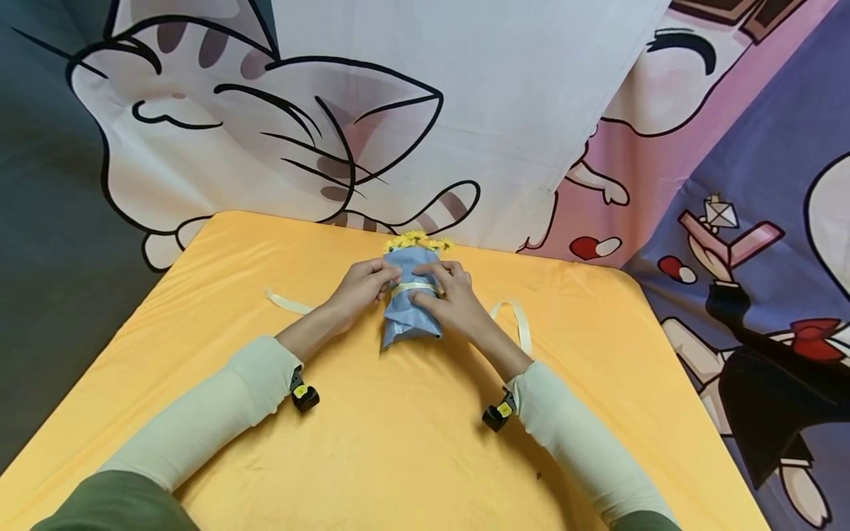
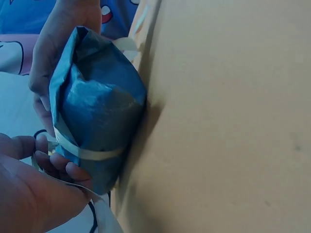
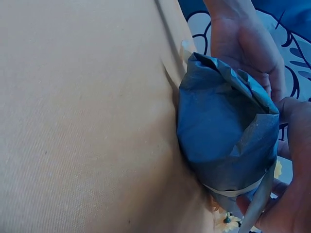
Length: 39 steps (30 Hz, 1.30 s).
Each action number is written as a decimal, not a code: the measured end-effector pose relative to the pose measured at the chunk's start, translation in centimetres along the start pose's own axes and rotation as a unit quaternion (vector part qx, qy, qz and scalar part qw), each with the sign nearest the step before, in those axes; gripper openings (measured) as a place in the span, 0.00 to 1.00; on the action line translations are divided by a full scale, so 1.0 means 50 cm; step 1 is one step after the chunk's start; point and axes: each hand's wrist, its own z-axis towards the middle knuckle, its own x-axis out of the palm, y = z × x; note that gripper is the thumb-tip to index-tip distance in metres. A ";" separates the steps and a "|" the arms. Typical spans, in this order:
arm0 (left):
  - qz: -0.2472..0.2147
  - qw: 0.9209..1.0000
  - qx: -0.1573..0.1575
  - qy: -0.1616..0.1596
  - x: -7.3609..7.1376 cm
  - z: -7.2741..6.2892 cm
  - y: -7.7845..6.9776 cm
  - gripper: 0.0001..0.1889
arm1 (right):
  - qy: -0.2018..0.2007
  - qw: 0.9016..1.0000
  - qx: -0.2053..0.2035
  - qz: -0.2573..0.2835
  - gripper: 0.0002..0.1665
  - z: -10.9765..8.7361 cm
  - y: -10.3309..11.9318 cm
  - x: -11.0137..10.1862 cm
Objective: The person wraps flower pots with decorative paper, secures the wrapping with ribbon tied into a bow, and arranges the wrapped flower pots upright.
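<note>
Bouquet (image 1: 412, 318) in blue paper lies at the far middle of the yellow table (image 1: 372, 450), its flower end toward the far edge and its folded paper end nearest me. From my feed, the left hand (image 1: 358, 289) is on its left side, thumb and forefinger together, pinching the pale ribbon (image 1: 415, 286) where it leaves the wrap. On the other side I have the right hand (image 1: 460, 296), fingers bent over the paper and clamped on the bouquet; the head view puts forefinger and thumb on either side of the ribbon band, a little apart. I cannot tell how its lower fingers sit, as the paper hides them partly.

The blue paper (image 2: 99, 114) is the one container I can see: it holds yellow flowers (image 1: 415, 240), whose heads show past its far rim. The band crosses the paper around the middle, one ribbon tail (image 1: 290, 304) reaching out to the left, another strip (image 1: 520, 324) looping on the table to the right
</note>
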 end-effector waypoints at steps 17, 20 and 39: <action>-0.025 0.999 0.026 0.010 0.023 0.005 -0.013 0.13 | -0.013 1.000 0.004 0.013 0.34 -0.001 0.002 0.000; -0.024 0.999 0.024 0.006 0.024 0.005 -0.010 0.12 | -0.046 0.998 0.003 0.037 0.32 -0.006 -0.015 -0.001; -0.072 0.996 0.002 -0.045 0.002 0.001 0.007 0.12 | -0.011 0.993 -0.035 0.109 0.08 -0.023 -0.079 -0.020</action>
